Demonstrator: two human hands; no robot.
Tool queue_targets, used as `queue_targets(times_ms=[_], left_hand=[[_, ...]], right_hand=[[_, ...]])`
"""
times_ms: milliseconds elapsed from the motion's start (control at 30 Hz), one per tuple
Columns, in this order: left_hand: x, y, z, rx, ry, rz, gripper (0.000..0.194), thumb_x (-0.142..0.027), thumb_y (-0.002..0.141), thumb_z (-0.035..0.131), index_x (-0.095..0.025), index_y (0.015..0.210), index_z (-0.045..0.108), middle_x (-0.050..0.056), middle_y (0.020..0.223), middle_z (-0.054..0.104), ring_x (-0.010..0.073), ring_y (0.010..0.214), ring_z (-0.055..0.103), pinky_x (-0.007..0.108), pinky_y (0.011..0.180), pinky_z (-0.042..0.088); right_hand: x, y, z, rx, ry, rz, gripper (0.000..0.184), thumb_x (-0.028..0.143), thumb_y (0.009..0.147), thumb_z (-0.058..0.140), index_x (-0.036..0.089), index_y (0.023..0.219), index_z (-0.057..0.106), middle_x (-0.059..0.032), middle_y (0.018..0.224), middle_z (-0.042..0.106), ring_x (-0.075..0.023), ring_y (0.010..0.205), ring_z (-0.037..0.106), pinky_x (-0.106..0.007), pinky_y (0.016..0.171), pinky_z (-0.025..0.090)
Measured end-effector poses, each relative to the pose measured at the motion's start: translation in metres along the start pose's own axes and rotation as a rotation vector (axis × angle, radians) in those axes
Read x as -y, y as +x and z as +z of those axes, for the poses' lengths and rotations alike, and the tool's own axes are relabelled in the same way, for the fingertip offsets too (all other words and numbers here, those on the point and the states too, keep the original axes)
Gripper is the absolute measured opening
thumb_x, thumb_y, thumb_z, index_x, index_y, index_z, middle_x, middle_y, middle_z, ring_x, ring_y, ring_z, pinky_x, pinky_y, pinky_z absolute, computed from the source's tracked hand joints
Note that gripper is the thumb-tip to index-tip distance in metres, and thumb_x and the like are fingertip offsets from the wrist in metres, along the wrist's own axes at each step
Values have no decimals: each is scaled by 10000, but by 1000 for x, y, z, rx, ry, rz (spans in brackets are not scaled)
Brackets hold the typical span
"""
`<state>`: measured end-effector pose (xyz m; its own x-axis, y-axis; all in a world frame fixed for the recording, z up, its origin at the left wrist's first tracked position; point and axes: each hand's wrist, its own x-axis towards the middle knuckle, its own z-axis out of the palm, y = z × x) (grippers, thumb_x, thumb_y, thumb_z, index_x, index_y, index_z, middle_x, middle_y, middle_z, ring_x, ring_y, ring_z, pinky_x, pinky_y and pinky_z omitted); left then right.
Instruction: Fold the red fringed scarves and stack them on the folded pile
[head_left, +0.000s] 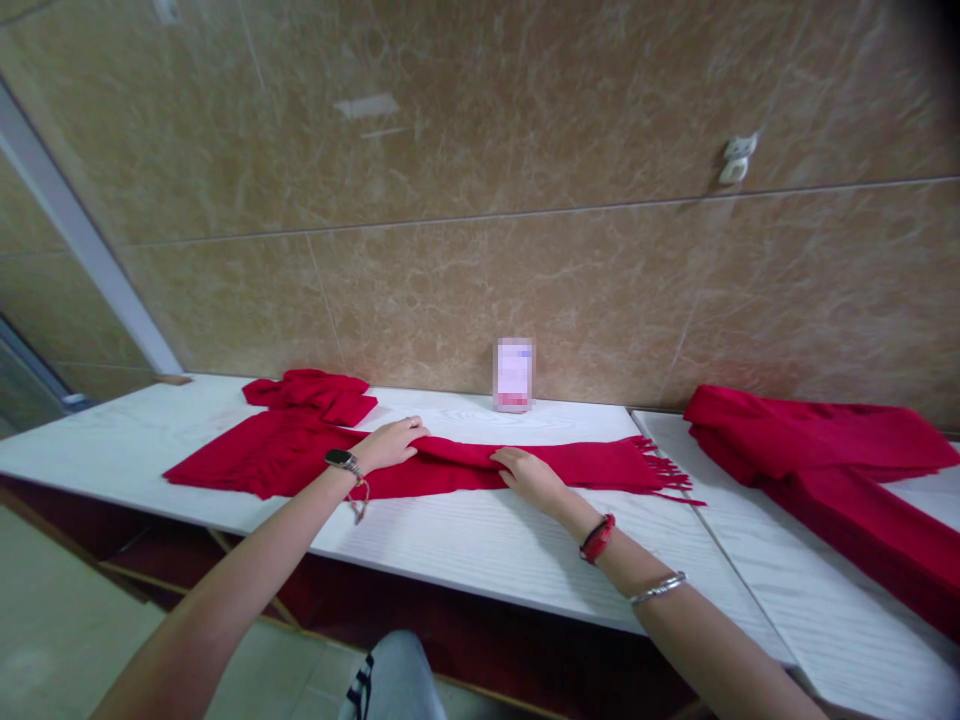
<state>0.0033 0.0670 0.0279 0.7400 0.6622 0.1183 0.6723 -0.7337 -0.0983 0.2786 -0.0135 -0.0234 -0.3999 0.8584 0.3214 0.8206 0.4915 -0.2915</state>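
- The scarf (465,478), red and fringed at its right end, lies lengthwise on the white table (480,560), on the near side of the phone (514,375) and reaching past it to both sides.
- The left hand (390,445) is on the scarf, nearer and to the left of the phone, its fingers over the far part of the cloth; whether they pinch it cannot be told.
- The right hand (531,477) touches the scarf just nearer than the phone, fingers bent at a lengthwise fold; their grip on it is also unclear.
- The two hands are apart, with a raised fold of the scarf running between them.
- The phone stands upright against the wall (420,300), its face blurred out.
- Left of the phone, a crumpled red bundle (315,395) lies at the far side of the scarf, touching it.
- Well to the right of the phone, past a seam, lies more red cloth (810,440), folded over in layers.
- Above and right of the phone, a white cat-shaped hook (738,158) is on the wall.
- A dark watch (343,459) is on the left wrist; a red band (597,538) and a silver bangle (658,588) are on the right arm.
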Motion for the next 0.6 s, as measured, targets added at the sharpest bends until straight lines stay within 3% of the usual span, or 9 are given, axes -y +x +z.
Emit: queue_targets(times_ms=[200, 433, 600], left_hand=[[-2, 0, -4, -73, 57, -37, 431, -50, 834, 328, -199, 1193, 515, 66, 1172, 553, 183, 997, 554, 287, 854, 421], [10, -9, -4, 33, 119, -55, 348, -52, 760, 461, -192, 1048, 597, 56, 1055, 604, 189, 954, 565, 278, 834, 424], [7, -14, -14, -148, 207, -113, 311, -15, 732, 456, -137, 972, 612, 94, 973, 576, 212, 940, 539, 314, 883, 404]], right_hand=[[-7, 2, 1, 1, 15, 78, 344, 187, 901, 361, 126, 1180, 553, -123, 1092, 646, -225, 971, 618, -316, 829, 477], [-4, 0, -5, 30, 38, 24, 365, 101, 868, 362, 98, 1177, 556, -137, 1125, 627, -219, 1014, 599, -315, 874, 461], [-9, -1, -1, -11, 109, -31, 435, 64, 856, 305, 126, 1234, 510, -113, 1150, 617, -208, 1025, 593, -337, 873, 470]])
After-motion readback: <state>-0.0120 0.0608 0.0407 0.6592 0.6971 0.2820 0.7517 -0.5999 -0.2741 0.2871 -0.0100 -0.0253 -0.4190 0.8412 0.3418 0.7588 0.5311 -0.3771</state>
